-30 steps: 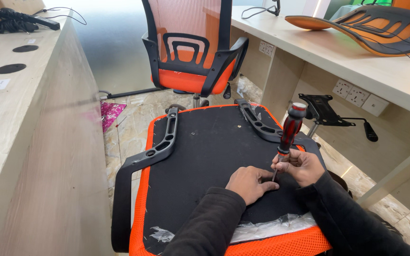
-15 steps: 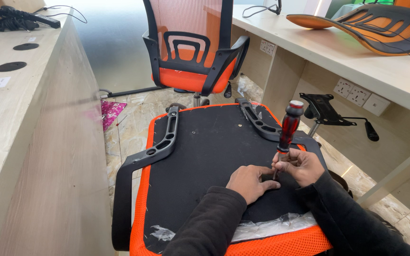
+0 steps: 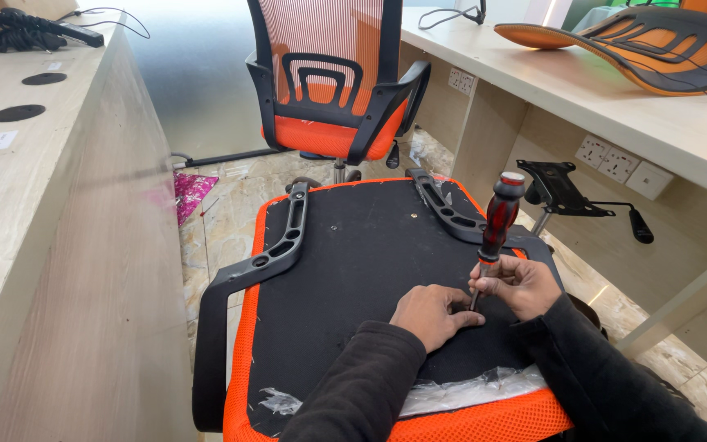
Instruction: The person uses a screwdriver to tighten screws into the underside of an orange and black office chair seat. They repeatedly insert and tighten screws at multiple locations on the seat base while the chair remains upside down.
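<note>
Screwdriver (image 3: 497, 223), red/black handle, stands upright w/ tip on black underside of upturned chair seat (image 3: 353, 262), near right. Right hand (image 3: 519, 285) pinches its shaft low down. Left hand (image 3: 430, 314) lies flat just beside, fingers together at tip. Armrest (image 3: 263, 262) left, assembled chair (image 3: 333, 78) far.

Glossy plastic screwdriver handle (image 3: 501, 214) — matt black seat underside (image 3: 370, 254), orange mesh edging

White label (image 3: 0, 141) on left desktop.
</note>
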